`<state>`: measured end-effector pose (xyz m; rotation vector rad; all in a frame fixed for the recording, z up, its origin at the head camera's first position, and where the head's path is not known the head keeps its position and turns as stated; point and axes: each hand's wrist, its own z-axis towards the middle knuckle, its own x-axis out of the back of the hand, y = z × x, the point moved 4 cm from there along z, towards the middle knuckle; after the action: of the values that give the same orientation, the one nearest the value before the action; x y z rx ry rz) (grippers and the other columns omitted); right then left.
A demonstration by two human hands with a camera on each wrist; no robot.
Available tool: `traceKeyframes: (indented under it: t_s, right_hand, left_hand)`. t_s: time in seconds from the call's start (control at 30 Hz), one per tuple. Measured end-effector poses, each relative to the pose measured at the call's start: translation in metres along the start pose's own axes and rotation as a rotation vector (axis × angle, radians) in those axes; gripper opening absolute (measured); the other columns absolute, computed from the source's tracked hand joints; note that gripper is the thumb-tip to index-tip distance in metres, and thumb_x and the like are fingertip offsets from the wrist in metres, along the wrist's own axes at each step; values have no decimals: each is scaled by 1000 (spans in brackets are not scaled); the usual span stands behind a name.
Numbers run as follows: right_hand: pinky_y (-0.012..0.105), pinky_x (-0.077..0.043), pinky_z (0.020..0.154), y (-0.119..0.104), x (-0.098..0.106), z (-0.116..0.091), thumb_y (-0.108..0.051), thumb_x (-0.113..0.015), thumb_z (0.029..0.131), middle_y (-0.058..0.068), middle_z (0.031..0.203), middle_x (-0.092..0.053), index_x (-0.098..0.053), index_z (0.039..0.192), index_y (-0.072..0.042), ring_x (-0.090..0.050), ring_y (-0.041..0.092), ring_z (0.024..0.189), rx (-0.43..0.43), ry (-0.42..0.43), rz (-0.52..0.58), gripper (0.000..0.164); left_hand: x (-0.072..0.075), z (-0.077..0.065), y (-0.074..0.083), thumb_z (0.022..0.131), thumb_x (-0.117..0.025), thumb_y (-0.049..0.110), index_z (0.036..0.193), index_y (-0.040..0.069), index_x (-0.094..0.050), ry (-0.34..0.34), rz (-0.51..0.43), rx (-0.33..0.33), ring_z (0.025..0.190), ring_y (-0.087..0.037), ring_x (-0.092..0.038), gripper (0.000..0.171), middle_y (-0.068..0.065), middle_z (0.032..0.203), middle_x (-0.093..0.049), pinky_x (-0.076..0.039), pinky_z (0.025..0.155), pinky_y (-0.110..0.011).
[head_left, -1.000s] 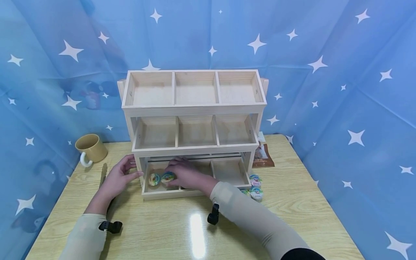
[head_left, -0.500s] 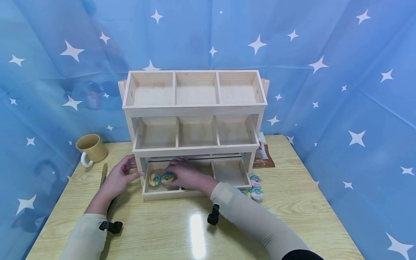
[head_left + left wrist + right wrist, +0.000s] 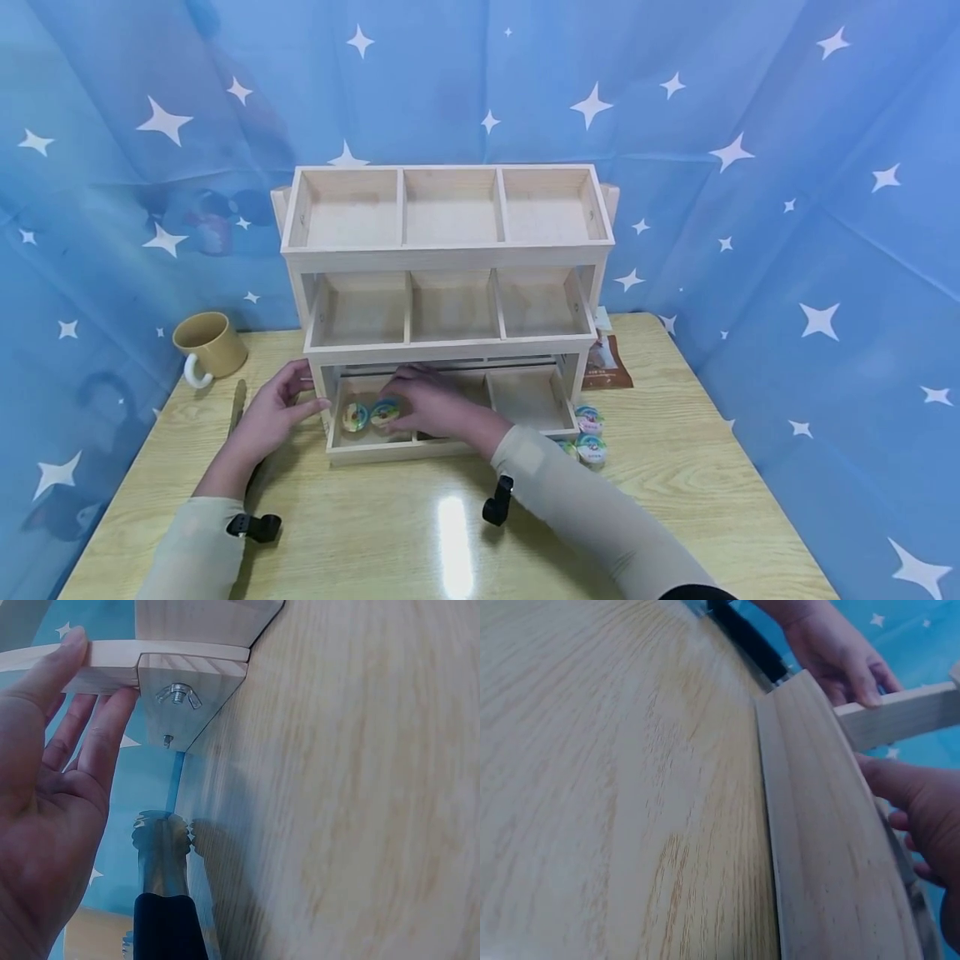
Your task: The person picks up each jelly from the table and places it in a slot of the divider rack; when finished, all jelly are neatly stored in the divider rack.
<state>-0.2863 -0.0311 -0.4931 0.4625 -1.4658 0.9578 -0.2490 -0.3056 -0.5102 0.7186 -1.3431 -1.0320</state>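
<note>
A pale wooden three-tier rack (image 3: 447, 258) stands on the table, each tray split into three compartments. My left hand (image 3: 273, 410) holds its left upright post (image 3: 105, 675), thumb on one side and fingers on the other. My right hand (image 3: 435, 406) reaches into the bottom tray (image 3: 450, 450), its thumb and fingers around a small lidded cup (image 3: 384, 412) with a colourful top, in the left compartment. Beside that cup sits a similar lidded cup (image 3: 355, 417). In the right wrist view, the tray's front wall (image 3: 825, 825) hides the cups, and part of my right hand (image 3: 922, 810) shows behind it.
Several more lidded cups (image 3: 592, 450) lie right of the rack. Behind them is a brown packet (image 3: 607, 367). A tan mug (image 3: 212, 343) stands at the back left. Near my left forearm lies a toothed metal utensil with a black handle (image 3: 169, 930). A blue star-patterned curtain (image 3: 750, 250) surrounds the table.
Almost nothing moves. The right sleeve and its wrist camera shift slightly to the right, while the right hand stays at the cup and the left hand stays on the post.
</note>
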Motion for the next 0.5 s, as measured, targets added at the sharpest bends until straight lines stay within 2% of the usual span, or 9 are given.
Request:
traceKeyframes:
  t_s: [0.17, 0.27, 0.4, 0.5]
  right_hand:
    - [38, -37, 126, 2, 10, -15, -49, -87, 96, -5, 141, -67, -74, 140, -18, -57, 16, 137, -38, 66, 136, 55]
    - [40, -42, 124, 5, 17, -28, -46, -88, 96, -2, 142, -67, -75, 139, -16, -58, 21, 139, -56, 119, 179, 54]
    - [40, -50, 116, 8, 30, -48, -37, -89, 96, 1, 139, -70, -75, 136, -12, -62, 22, 134, -52, 172, 236, 49]
    - [46, -53, 113, 11, 38, -65, -31, -91, 95, 4, 137, -70, -75, 135, -11, -64, 23, 130, -52, 195, 286, 47]
  left_hand:
    - [-1, -2, 2, 104, -80, 12, 162, 3, -47, 3, -7, -14, 123, -4, -62, 67, -26, 148, -64, -54, 95, -17]
    - [-2, -2, 2, 104, -80, 12, 162, 4, -48, 9, -8, -15, 123, -3, -62, 66, -25, 148, -64, -54, 94, -17]
    - [-1, -2, 1, 104, -80, 11, 162, 3, -48, 9, -8, -13, 123, -5, -63, 67, -26, 148, -64, -55, 94, -17]
    - [-1, -1, 1, 104, -80, 12, 162, 3, -47, 2, -10, -6, 124, -7, -62, 67, -25, 148, -64, -54, 95, -17]
